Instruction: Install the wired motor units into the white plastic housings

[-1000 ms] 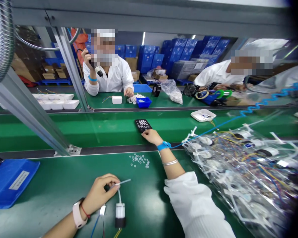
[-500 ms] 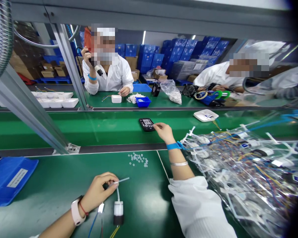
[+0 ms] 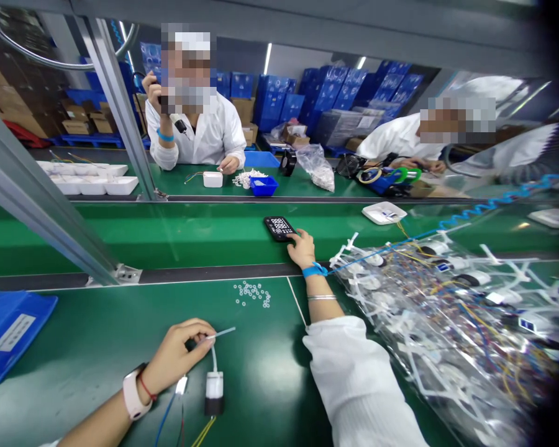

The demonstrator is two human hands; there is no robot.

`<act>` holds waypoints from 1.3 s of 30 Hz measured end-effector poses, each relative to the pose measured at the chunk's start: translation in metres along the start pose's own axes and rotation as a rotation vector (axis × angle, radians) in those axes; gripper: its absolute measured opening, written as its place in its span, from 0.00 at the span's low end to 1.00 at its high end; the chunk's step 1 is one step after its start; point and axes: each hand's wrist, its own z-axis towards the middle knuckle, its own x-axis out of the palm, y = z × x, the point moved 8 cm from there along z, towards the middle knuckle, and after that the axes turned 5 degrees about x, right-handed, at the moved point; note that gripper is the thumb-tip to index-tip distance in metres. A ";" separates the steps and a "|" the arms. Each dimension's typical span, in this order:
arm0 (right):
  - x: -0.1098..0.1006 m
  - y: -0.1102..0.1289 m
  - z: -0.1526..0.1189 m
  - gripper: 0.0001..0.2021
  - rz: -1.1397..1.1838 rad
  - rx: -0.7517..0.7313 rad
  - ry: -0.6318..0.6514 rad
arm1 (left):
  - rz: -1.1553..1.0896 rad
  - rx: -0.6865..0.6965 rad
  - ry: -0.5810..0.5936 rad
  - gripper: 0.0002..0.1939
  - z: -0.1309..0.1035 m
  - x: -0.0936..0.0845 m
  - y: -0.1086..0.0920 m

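Note:
My left hand (image 3: 184, 351) pinches a translucent tube (image 3: 225, 332) near its middle. From that tube a small white-and-black motor unit (image 3: 214, 393) hangs down onto the green table, with yellow wires at its lower end. A small white connector (image 3: 181, 385) with blue and red wires lies under the hand. Farther forward, my right hand (image 3: 302, 249) reaches over the green belt, its fingertips at the lower right corner of a black display panel (image 3: 280, 229) with white digits. Whether the fingers grip the panel or only touch it is unclear.
Small clear rings (image 3: 254, 292) lie scattered between my hands. Bagged motor units with tubes and wires (image 3: 428, 310) fill the right side. A blue bin (image 3: 13, 335) is at left, a white tray (image 3: 384, 213) on the belt. Two people work across it.
The view has shifted slightly. The black panel sits a little farther right relative to the belt surroundings, and my right hand's fingers have changed from a pinch to more spread. My left hand keeps its hold.

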 end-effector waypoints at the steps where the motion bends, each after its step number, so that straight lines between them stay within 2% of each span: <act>1: 0.000 -0.002 0.000 0.19 -0.016 0.014 0.000 | -0.001 -0.002 0.001 0.08 0.000 0.000 0.000; 19: -0.005 -0.018 -0.002 0.22 -0.124 0.172 -0.022 | -0.003 -0.001 -0.014 0.09 0.001 -0.001 -0.002; 34: -0.009 -0.021 -0.002 0.24 -0.073 0.182 -0.071 | -0.026 -0.027 -0.029 0.08 0.003 -0.002 -0.003; 37: -0.012 -0.017 -0.002 0.24 -0.031 0.143 -0.092 | -0.032 -0.026 -0.032 0.08 0.002 -0.001 -0.003; 39: -0.011 -0.005 -0.003 0.22 0.011 0.069 -0.086 | -0.034 -0.025 -0.035 0.08 0.002 -0.002 -0.004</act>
